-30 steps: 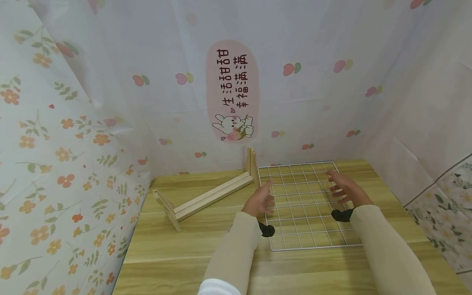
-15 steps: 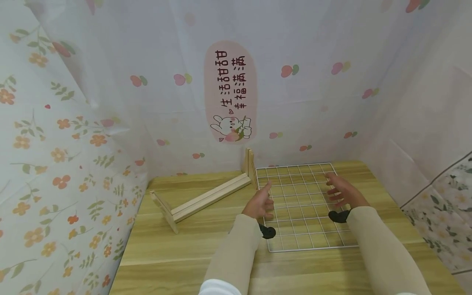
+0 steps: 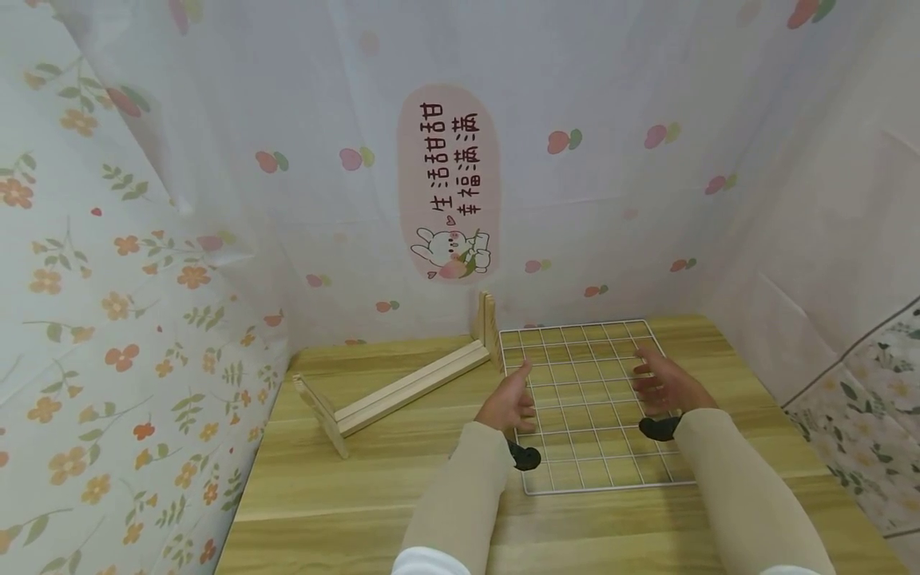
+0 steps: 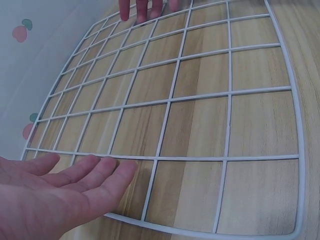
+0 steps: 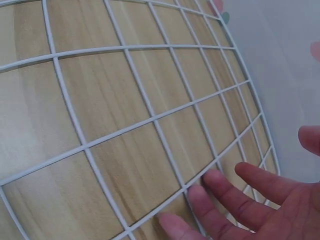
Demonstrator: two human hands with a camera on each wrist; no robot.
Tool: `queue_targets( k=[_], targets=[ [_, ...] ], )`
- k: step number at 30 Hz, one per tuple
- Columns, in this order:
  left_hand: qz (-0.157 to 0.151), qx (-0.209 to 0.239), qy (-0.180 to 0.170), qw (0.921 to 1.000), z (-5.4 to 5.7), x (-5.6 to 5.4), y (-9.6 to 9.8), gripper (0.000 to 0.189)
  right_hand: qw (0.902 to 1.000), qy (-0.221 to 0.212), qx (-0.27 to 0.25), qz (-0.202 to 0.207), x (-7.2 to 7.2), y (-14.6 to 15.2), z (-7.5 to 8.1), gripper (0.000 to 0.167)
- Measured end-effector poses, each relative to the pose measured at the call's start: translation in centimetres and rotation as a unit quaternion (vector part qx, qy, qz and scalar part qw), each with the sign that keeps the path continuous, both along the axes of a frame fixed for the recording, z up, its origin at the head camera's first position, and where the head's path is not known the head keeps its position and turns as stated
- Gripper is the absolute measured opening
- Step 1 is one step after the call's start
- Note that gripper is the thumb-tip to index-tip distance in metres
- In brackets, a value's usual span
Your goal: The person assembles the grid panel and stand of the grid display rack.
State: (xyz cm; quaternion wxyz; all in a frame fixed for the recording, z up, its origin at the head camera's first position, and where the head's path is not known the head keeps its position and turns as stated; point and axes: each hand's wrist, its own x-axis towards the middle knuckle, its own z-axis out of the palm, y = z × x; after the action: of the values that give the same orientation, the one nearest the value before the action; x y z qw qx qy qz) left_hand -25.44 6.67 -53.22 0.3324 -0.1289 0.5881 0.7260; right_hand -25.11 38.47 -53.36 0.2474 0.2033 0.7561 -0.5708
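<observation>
A white wire grid panel (image 3: 589, 399) lies on the wooden table between my two hands. Over its left edge is my left hand (image 3: 509, 399), thumb up and fingers loosely extended, gripping nothing. In the left wrist view the fingers (image 4: 95, 175) hover at the near wires; contact is hard to tell. My right hand (image 3: 670, 383) is at the panel's right side, its fingers spread and slightly bent. The right wrist view shows those fingertips (image 5: 197, 195) close to a crossing of wires, with nothing held.
A pale wooden stand (image 3: 413, 387), a long bar with upright ends, sits left of the panel on the wooden table (image 3: 345, 511). Its far end (image 3: 487, 327) nearly meets the panel's far left corner. Printed curtains (image 3: 618, 239) hang behind and beside the table.
My right hand has dipped slightly, and its fingers have drawn a little closer together. The left hand has barely moved. The panel and wooden stand lie as before; the camera view shifted slightly.
</observation>
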Motion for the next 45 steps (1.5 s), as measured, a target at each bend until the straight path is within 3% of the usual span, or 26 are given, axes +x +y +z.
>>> queue_targets(
  k=[10,19,28,45],
  targets=[
    [0.008,0.02,-0.013,0.9997,-0.5,0.1,0.1,0.091,0.9999,-0.006,-0.002,-0.013,-0.1,-0.1,-0.8,0.087],
    [0.01,0.012,-0.012,0.9998,-0.3,0.2,0.0,0.091,0.9994,-0.018,-0.022,-0.021,-0.1,-0.2,-0.4,0.08],
    [0.023,0.034,-0.026,0.9988,-1.4,-0.4,0.1,0.094,0.9976,-0.014,-0.061,-0.028,-0.3,0.4,-0.2,0.078],
    [0.032,0.05,-0.042,0.9974,-1.2,-0.6,0.1,0.097,0.995,-0.008,-0.088,-0.045,-0.6,1.1,-1.4,0.079]
  ],
)
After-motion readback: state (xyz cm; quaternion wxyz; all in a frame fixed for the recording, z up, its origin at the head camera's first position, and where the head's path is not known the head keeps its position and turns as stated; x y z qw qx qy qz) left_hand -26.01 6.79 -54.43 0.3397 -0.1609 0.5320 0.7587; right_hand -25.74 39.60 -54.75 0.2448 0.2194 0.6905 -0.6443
